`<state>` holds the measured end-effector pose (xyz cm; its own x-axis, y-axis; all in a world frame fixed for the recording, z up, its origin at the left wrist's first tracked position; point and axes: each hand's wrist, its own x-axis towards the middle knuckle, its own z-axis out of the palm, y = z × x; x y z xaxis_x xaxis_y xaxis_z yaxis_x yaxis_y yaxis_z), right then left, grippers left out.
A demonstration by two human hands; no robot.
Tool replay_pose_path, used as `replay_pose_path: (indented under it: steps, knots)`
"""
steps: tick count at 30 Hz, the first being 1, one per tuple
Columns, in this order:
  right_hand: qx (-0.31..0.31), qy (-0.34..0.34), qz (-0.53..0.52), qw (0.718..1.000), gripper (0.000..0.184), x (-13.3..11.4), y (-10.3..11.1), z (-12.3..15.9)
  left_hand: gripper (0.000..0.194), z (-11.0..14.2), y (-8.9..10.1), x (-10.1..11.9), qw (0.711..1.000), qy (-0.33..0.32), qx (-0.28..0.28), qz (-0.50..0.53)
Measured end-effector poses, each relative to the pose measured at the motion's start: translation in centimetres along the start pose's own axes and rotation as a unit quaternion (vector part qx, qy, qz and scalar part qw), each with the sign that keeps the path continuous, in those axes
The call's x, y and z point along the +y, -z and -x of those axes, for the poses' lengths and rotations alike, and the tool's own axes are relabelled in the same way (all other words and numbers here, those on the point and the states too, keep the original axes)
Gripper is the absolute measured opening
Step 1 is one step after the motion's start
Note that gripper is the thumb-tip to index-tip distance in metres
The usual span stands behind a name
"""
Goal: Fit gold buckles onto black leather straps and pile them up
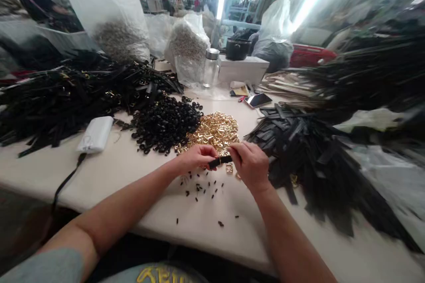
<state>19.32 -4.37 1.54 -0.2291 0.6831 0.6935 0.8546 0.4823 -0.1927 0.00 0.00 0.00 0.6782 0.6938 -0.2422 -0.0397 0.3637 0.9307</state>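
Between my two hands is a short black strap [217,162] with what looks like a gold buckle on it. My left hand [201,155] pinches it near its left end, thumb and fingers closed. From the other side my right hand [250,161] grips the strap, its fingers curled around it and hiding that end. Just behind the hands lies a heap of gold buckles [221,128], with a loose gold buckle [229,168] below the strap. A pile of small black loops [166,121] sits left of the gold heap.
Black straps [308,159] spread over the right side, and more straps [79,97] are heaped at left. A white power bank [96,134] with a cable lies front left. Behind stand a glass jar [210,70], a phone [258,100] and filled plastic bags [116,31]. Small black bits litter the tabletop [219,239].
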Motion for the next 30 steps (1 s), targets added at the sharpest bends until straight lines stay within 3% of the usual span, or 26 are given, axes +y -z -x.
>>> replay_pose_path:
  steps: [2, 4, 7, 9, 11, 17, 20, 22, 24, 27, 29, 30]
  knots:
    - [0.052, -0.022, -0.008, 0.998, 0.007, 0.1, 0.2, -0.3, 0.016, -0.3, 0.1, -0.2, 0.998, -0.028, 0.038, 0.051]
    - [0.059, -0.057, -0.040, 0.996, 0.007, -0.1, 0.3, -0.3, 0.019, -0.5, 0.2, -0.3, 0.992, -0.052, 0.075, 0.092]
    - [-0.025, -0.134, -0.136, 0.981, 0.010, -0.6, -0.3, -0.1, 0.025, -0.8, 0.1, -0.3, 0.979, -0.082, 0.128, 0.133]
    - [-0.088, -0.184, -0.233, 0.951, 0.012, -1.0, -1.0, 0.2, 0.026, -0.8, 0.0, -0.4, 0.978, -0.091, 0.141, 0.128]
    - [-0.106, -0.232, -0.318, 0.913, 0.021, -1.3, -1.8, 0.4, 0.024, -0.8, -0.2, -0.6, 0.981, -0.092, 0.140, 0.103]
    - [-0.060, -0.334, -0.463, 0.819, 0.035, -1.5, -3.1, 0.9, 0.024, -0.5, -1.2, -0.3, 0.984, -0.087, 0.134, 0.076]
    - [-0.043, -0.386, -0.547, 0.742, 0.030, -1.7, -3.1, 0.8, 0.027, -0.3, -1.7, -0.2, 0.986, -0.092, 0.128, 0.060]
    - [-0.035, -0.403, -0.571, 0.714, 0.024, -2.0, -3.0, 0.7, 0.029, -0.4, -2.0, -0.4, 0.986, -0.101, 0.129, 0.044]
    - [-0.026, -0.400, -0.573, 0.715, 0.019, -2.1, -2.9, 0.7, 0.028, -0.5, -1.9, -0.7, 0.987, -0.106, 0.120, 0.030]
    - [-0.016, -0.375, -0.553, 0.744, 0.016, -1.9, -2.8, 0.7, 0.025, -0.6, -0.7, -0.6, 0.991, -0.098, 0.077, -0.041]
    - [-0.007, -0.355, -0.528, 0.771, 0.015, -1.8, -2.9, 0.7, 0.019, -0.4, 0.9, 0.2, 0.978, -0.115, 0.076, -0.159]
    - [-0.005, -0.347, -0.515, 0.784, 0.015, -1.7, -2.9, 0.8, 0.014, -0.1, 1.9, 0.8, 0.956, -0.139, 0.097, -0.239]
